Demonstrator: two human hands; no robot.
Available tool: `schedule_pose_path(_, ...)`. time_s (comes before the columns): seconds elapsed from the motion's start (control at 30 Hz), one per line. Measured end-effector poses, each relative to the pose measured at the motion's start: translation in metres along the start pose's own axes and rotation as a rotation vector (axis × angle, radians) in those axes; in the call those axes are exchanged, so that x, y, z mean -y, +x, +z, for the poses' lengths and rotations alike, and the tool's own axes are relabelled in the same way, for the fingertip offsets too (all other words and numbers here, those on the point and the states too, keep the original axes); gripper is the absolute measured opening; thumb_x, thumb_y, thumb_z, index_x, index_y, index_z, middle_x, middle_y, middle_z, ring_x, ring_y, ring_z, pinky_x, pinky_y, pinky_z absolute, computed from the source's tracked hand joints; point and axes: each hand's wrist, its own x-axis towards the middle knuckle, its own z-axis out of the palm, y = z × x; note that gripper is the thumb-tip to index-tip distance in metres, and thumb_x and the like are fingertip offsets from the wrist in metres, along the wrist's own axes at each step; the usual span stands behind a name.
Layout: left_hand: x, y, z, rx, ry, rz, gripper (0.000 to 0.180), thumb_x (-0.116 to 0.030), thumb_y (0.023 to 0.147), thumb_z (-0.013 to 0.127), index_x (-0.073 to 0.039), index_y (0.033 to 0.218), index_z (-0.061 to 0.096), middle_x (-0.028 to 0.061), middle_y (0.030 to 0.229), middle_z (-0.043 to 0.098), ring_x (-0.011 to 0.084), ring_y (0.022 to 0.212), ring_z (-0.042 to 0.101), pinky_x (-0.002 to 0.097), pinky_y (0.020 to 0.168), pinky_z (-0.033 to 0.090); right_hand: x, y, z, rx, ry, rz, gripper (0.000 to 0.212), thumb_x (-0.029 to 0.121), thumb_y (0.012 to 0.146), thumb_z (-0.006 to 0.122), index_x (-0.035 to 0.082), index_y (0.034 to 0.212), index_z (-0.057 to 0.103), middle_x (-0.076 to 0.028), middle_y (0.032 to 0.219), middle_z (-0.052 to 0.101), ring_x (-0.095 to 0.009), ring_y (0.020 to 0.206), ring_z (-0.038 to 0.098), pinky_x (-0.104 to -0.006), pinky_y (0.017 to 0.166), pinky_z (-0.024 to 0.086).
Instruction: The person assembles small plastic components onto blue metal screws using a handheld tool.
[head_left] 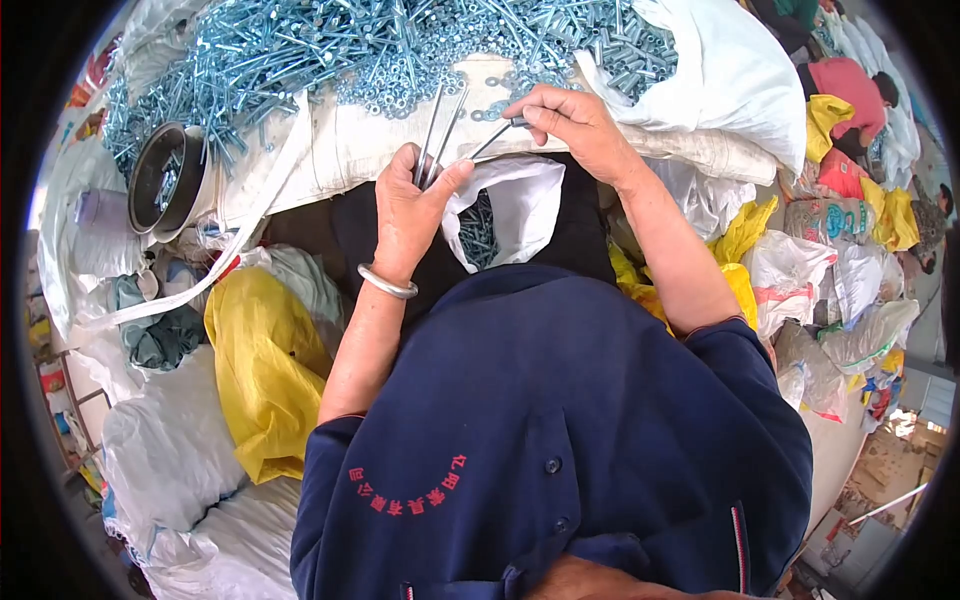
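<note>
My left hand [415, 205] is closed round a few long silvery bolts [433, 135] that stick up past its fingers. Another bolt [490, 141] slants from its thumb toward my right hand [575, 125]. The right fingers pinch a small dark cylindrical piece [519, 122], apparently a sleeve, at that bolt's far end. Just below both hands, an open white bag [535, 210] sits between my legs with many bolts [478, 235] inside. Beyond the hands, loose washers [490, 112] lie on the pale cloth-covered work surface [330, 160].
Heaped bolts [270, 65], nuts and washers [400, 85] and metal sleeves [640, 55] cover the far side. A white sack [740, 85] borders them at right. A dark round bowl [165, 180] tilts at left. Yellow sacks [265, 370] flank me; a person in red [845, 90] bends far right.
</note>
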Motion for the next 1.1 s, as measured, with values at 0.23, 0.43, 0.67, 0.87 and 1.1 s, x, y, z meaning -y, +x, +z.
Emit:
schedule_pose_path(0.23,0.003,-0.003,0.0,0.003,0.069,0.052,0.05,-0.026,0.076,0.083,-0.004,0.068,0.039,0.0013,0.056,0.044,0.0085,0.056,0.035,0.0292,0.049,0.037,0.007,0.004,0.01,0.155,-0.135,0.001,0.025,0.019,0.097,0.054,0.0,0.103,0.068,-0.001,0.085,0.058,-0.009,0.074,0.052,-0.0233,0.067,0.043)
schedule_pose_path(0.43,0.019,-0.004,0.005,0.03,-0.087,-0.031,0.04,-0.027,0.086,0.075,-0.002,0.072,0.047,0.0039,0.06,0.055,0.0074,0.054,0.043,0.0264,0.05,0.039,-0.008,0.031,0.018,0.136,0.007,-0.014,0.024,0.019,0.097,0.053,0.0,0.102,0.068,-0.004,0.094,0.065,-0.013,0.084,0.062,-0.0276,0.074,0.05)
schedule_pose_path(0.67,0.019,-0.005,-0.002,0.013,-0.549,-0.302,0.027,-0.028,0.094,0.066,-0.004,0.085,0.057,-0.0014,0.066,0.057,0.0011,0.049,0.04,0.0186,0.042,0.03,-0.069,0.085,0.004,-0.224,-0.826,-0.213,0.019,0.017,0.088,0.058,0.0,0.087,0.068,-0.014,0.09,0.063,-0.034,0.081,0.063,-0.0428,0.073,0.049)
schedule_pose_path(0.87,0.029,-0.008,-0.009,-0.017,-0.591,-0.35,0.025,-0.027,0.094,0.065,-0.004,0.088,0.057,0.0,0.067,0.056,0.0021,0.048,0.04,0.0184,0.041,0.029,-0.086,0.1,0.007,-0.216,-1.183,-0.118,0.01,0.013,0.081,0.066,0.004,0.085,0.068,-0.015,0.093,0.06,-0.035,0.093,0.06,-0.0441,0.083,0.048)
schedule_pose_path(1.1,0.051,-0.006,-0.017,0.058,-0.786,-0.4,0.022,-0.024,0.092,0.068,-0.005,0.092,0.058,0.0036,0.07,0.059,0.0038,0.045,0.038,0.0188,0.04,0.027,-0.082,0.118,0.0,-0.079,-0.693,-0.159,0.013,0.009,0.077,0.07,0.002,0.086,0.066,-0.014,0.081,0.065,-0.029,0.075,0.064,-0.0374,0.069,0.051)
